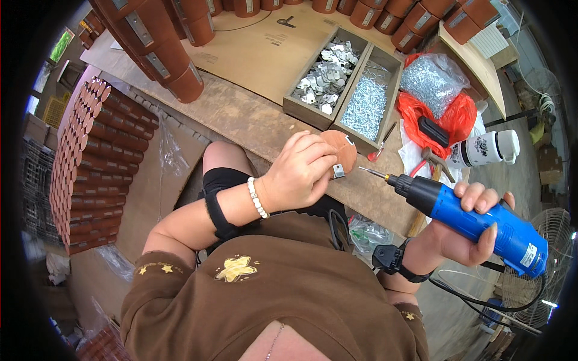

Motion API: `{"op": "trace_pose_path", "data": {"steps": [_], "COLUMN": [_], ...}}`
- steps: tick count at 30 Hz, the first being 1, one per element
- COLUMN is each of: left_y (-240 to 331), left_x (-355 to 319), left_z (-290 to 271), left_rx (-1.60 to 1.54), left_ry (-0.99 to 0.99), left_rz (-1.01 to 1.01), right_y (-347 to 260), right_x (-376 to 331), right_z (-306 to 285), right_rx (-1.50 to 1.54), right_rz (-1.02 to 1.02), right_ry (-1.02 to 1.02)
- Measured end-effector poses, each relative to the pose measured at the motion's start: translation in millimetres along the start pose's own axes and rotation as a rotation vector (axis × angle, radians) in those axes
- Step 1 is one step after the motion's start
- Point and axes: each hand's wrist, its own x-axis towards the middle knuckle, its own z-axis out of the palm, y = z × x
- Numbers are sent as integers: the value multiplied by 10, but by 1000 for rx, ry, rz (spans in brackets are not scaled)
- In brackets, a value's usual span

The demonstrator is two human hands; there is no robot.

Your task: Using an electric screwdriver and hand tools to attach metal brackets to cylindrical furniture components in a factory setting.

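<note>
My left hand (301, 168) is closed on a reddish-brown round piece (340, 147), gripping it by its left side. A small metal plate (338, 171) sits at that piece's lower edge, close to my fingertips. In my right hand (478, 225) is a blue electric screwdriver (466, 216), held around its body. Its bit points left toward the metal plate, with a small gap between them. Beyond my left hand stand a wooden box of metal plates (328, 75) and a wooden box of screws (366, 102).
Stacked reddish-brown pots (153, 51) line the table's far side, and a tall pile (105, 162) of similar pieces stands at left. On the right are a bag of screws (433, 81), a white tumbler (487, 148), a hammer (438, 162) and a fan (542, 265). The screwdriver's black cord (481, 304) hangs below.
</note>
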Motion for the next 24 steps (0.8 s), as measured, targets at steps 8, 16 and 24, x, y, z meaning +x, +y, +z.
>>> {"op": "trace_pose_path", "data": {"steps": [8,16,24], "left_y": [44,72,54], "left_x": [-68,-73,-74], "left_z": [153,169,208], "left_rx": [-127,-141,-135], "left_ry": [195,219,241], "left_rz": [-121,-133,-125], "right_y": [226,311,352], "right_x": [-75,-77,-79], "right_z": [188,357,427], "right_rx": [-113,-167,-213], "right_rz": [82,147,214], "right_ry": [-6,-37,-103]}}
